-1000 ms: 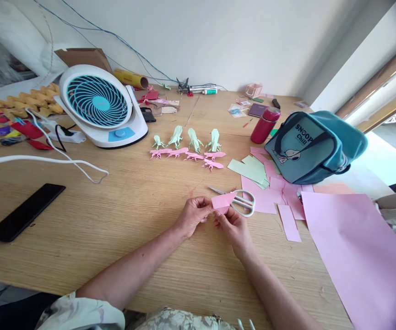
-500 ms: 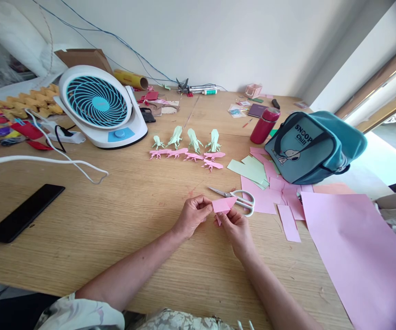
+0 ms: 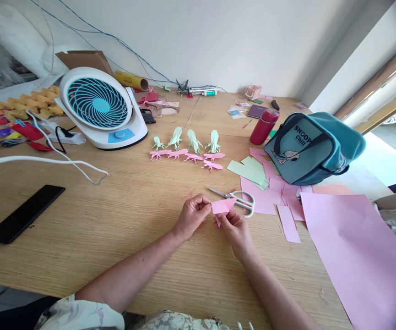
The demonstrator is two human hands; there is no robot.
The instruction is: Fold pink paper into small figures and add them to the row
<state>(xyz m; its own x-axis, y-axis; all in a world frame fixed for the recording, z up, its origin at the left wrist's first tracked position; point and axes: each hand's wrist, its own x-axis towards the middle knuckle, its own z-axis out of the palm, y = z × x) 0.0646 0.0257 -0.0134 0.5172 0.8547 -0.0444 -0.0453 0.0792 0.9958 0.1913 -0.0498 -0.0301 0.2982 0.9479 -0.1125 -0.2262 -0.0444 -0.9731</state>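
A small folded piece of pink paper (image 3: 221, 207) is held up between both hands over the wooden table. My left hand (image 3: 194, 215) pinches its left corner between thumb and fingers. My right hand (image 3: 235, 229) grips its lower right side, thumb in front and the other fingers partly hidden behind. Just behind the paper lie scissors with white handles (image 3: 250, 211), blades pointing left and partly covered by the paper. Farther back stand several folded pale green paper insects (image 3: 193, 141), with several pink paper insects (image 3: 193, 157) in a row before them.
On the right are pink and green paper scraps (image 3: 259, 198), a large pink sheet (image 3: 359, 247), a teal bag (image 3: 304, 151) and a red flask (image 3: 263, 127). To the left are a white fan (image 3: 115, 133), a white cable (image 3: 46, 159) and a black flat object (image 3: 24, 213).
Almost nothing differs. The hands and the pink paper have shifted very slightly, with both hands keeping their hold.
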